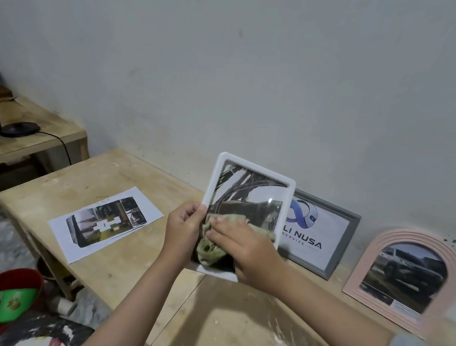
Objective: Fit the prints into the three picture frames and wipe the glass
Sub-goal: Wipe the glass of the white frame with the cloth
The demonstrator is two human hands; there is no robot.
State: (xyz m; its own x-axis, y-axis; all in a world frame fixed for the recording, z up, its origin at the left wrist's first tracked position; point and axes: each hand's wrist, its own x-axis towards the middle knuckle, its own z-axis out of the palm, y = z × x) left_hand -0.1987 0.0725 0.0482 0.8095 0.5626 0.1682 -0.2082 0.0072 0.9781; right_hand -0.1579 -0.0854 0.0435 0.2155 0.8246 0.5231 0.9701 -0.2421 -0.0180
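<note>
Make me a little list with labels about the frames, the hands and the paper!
white frame: held up, print inside
left hand: grips its left edge
right hand: presses green cloth on the glass
grey frame: leans on wall, logo print
pink arched frame: leans on wall, car print
loose print: flat on wooden table

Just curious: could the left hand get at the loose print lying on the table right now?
Probably not yet: the left hand grips the white frame. The print itself lies uncovered.
</note>
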